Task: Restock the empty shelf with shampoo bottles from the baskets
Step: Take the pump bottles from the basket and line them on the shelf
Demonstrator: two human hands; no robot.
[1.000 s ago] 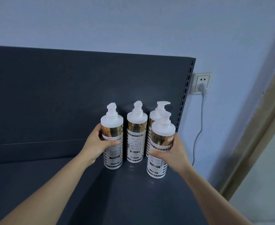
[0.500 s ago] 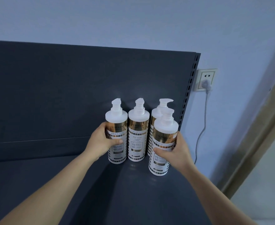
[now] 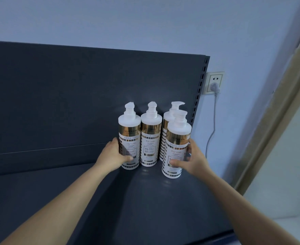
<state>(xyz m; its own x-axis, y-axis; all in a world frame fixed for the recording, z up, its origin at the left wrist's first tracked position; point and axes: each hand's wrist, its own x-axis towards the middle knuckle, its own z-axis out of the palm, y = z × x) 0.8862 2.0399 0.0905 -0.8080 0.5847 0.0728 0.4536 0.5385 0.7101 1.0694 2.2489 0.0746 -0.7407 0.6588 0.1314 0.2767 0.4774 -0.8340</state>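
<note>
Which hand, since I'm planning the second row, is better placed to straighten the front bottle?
Right: the right hand grips the front bottle, while the left hand holds the leftmost bottle, farther away.

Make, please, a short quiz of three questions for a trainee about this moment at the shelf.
1. True or false: the left hand holds the leftmost bottle.
2. How many shampoo bottles stand on the shelf? A) two B) four C) six
3. Fill in: the right hand grips the ____ bottle.

Key
1. True: its thumb lies across the label.
2. B.
3. The front right bottle, which stands in front of another one.
</note>
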